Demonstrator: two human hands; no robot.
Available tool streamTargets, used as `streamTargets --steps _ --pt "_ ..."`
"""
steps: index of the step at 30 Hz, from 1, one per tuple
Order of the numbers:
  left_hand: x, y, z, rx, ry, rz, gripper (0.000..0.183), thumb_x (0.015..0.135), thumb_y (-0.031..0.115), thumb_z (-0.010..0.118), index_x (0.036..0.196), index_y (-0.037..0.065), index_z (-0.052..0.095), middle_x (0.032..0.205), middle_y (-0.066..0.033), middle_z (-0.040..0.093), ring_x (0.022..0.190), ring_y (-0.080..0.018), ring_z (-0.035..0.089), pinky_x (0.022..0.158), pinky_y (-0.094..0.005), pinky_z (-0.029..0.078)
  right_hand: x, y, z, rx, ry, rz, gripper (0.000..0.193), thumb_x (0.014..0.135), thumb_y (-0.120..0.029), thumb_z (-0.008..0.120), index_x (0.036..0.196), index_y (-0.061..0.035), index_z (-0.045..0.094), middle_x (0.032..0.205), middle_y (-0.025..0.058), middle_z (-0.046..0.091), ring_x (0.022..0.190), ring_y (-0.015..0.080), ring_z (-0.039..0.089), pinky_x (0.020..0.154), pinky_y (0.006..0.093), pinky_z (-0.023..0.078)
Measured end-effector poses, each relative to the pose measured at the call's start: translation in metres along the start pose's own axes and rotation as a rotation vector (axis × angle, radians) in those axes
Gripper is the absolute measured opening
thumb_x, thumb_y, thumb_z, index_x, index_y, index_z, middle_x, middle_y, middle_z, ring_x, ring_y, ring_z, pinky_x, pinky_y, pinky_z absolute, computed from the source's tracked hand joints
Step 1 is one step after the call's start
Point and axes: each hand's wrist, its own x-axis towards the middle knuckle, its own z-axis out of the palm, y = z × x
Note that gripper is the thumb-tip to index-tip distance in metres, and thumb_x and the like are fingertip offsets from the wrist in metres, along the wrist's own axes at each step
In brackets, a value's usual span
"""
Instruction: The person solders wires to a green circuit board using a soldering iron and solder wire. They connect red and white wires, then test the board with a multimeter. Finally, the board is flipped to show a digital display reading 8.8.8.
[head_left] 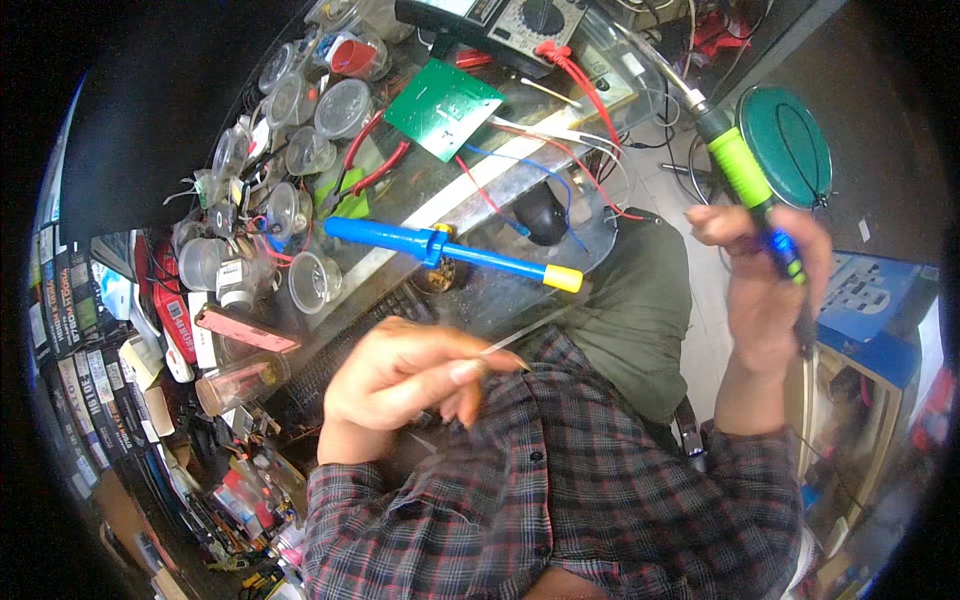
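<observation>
My left hand (410, 380) is in front of my shirt, thumb and forefinger pinched on a thin pale strand (522, 333) that looks like solder wire. On the right, my right hand (770, 280) grips the lower end of a soldering iron (740, 165) with a bright green sleeve. Its metal shaft points up and to the left, away from me. Between the hands and farther off, a blue desoldering pump (400, 242) with a yellow tip lies at the bench edge. Beyond it lies a green circuit board (442, 108), with red, blue and white wires nearby.
A multimeter (535, 25) with red leads stands at the back. Red-handled pliers (375, 170) lie beside the board. Several clear plastic tubs (343, 108) crowd the bench's left. A round green-topped stool (785, 145) and a blue box (865, 310) are at the right.
</observation>
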Motion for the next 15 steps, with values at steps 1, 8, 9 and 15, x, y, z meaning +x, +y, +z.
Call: streamTargets --steps 1,8,9,15 --pt "0.001 -0.009 -0.001 -0.018 -0.05 0.005 0.03 0.11 0.015 0.059 0.127 -0.004 0.076 0.074 -0.0086 0.074 0.059 -0.0131 0.067 0.057 -0.0287 0.053 -0.003 0.004 0.013 -0.05 -0.052 -0.049 0.066 0.103 -0.061 0.063 0.143 -0.0101 0.052 0.115 0.022 0.072 0.111 0.0416 0.071 0.1 0.0568 0.057" --pt "0.004 -0.024 -0.013 -0.119 -0.058 0.036 0.03 0.109 0.014 0.06 0.118 -0.009 0.076 0.071 -0.0122 0.075 0.054 -0.0151 0.068 0.051 -0.028 0.052 0.008 0.001 0.049 -0.391 -0.35 -0.091 0.044 0.081 -0.01 0.091 0.121 -0.011 0.071 0.094 0.0145 0.073 0.069 0.0264 0.067 0.058 0.0365 0.051" --pt "0.004 -0.027 -0.02 -0.132 -0.068 0.04 0.031 0.11 0.016 0.059 0.123 -0.007 0.076 0.072 -0.0104 0.075 0.056 -0.014 0.068 0.053 -0.028 0.052 0.01 0.003 0.055 -0.41 -0.332 -0.097 0.043 0.081 -0.009 0.091 0.119 -0.0116 0.072 0.089 0.0126 0.071 0.066 0.0256 0.065 0.057 0.0361 0.05" --pt "0.0 -0.041 -0.037 -0.325 0.171 0.176 0.028 0.106 0.009 0.059 0.118 -0.009 0.076 0.069 -0.0119 0.074 0.053 -0.0143 0.066 0.05 -0.0261 0.05 0.022 0.013 0.062 -0.418 -0.324 -0.019 0.035 0.082 -0.006 0.089 0.113 -0.0123 0.074 0.078 0.0082 0.068 0.063 0.0242 0.063 0.055 0.0349 0.047"
